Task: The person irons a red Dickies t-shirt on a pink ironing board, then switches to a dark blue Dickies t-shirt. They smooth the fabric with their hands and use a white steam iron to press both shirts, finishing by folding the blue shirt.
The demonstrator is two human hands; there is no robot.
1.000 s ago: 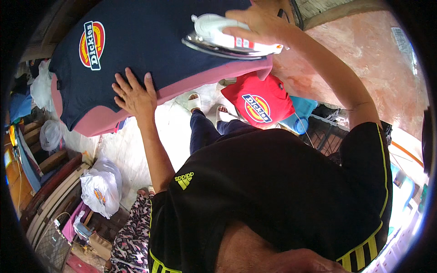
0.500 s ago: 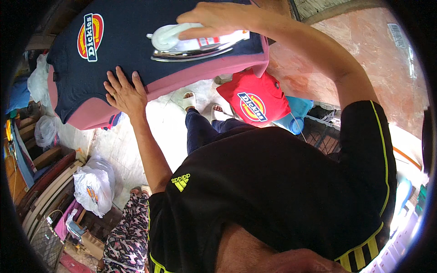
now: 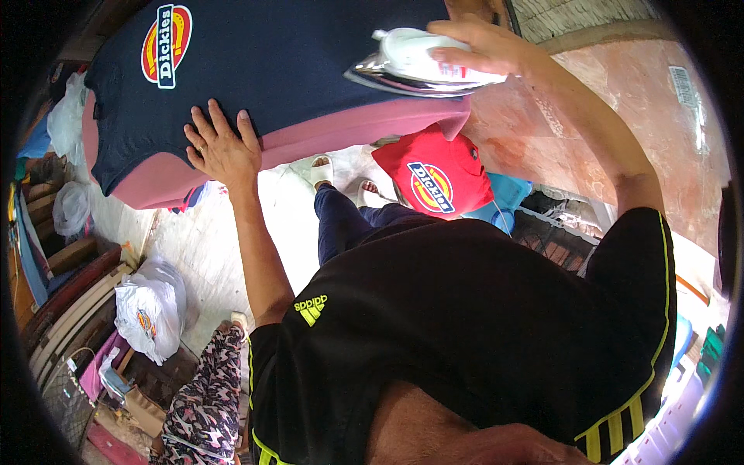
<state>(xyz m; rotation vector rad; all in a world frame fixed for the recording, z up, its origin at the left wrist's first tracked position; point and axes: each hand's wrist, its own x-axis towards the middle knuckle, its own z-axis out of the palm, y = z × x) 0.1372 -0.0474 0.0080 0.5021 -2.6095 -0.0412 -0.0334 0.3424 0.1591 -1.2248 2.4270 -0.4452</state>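
Observation:
A dark navy shirt with a round red and yellow print lies spread over a pink-covered ironing board. My left hand rests flat near the shirt's close edge, fingers spread. At the right end of the shirt, my right hand is wrapped round the handle of a white and silver iron. The iron's pointed tip faces left. Its soleplate is seen edge-on, so I cannot tell whether it fully touches the cloth.
A red printed shirt lies folded by a blue container below the board's right end. To the right is a reddish stone-patterned surface. A stuffed white plastic bag sits on the floor at left, near a person in patterned trousers.
The iron in my right hand has slid right toward the shirt's end. My left hand stays flat on the cloth at nearly the same place.

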